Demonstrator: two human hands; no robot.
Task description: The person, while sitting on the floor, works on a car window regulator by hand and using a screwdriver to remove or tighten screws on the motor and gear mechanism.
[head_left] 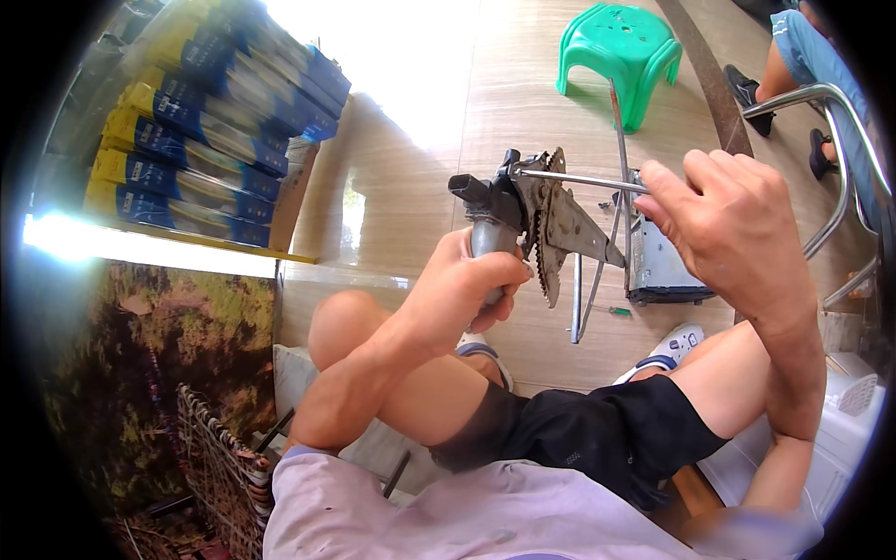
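My left hand [481, 285] is closed around the grey cylindrical motor [495, 241] of a car window regulator and holds it up before my knees. The regulator's toothed gear plate [549, 229] stands on edge beside the motor, with long metal arms [577, 294] reaching out to the right and down. In my right hand [723, 219] is a slim steel screwdriver-like tool [593, 179], lying nearly level. Its tip meets the top of the regulator near the black connector [469, 189]. Fingers hide the tool's handle.
A grey metal box [663, 266] sits on the tiled floor behind the regulator arms, near a small green item [619, 311]. Beyond stands a green plastic stool [621, 47]. Blue-and-yellow boxes [201, 140] are stacked left. A chrome-framed chair [845, 168] and another person's legs [789, 70] are at right.
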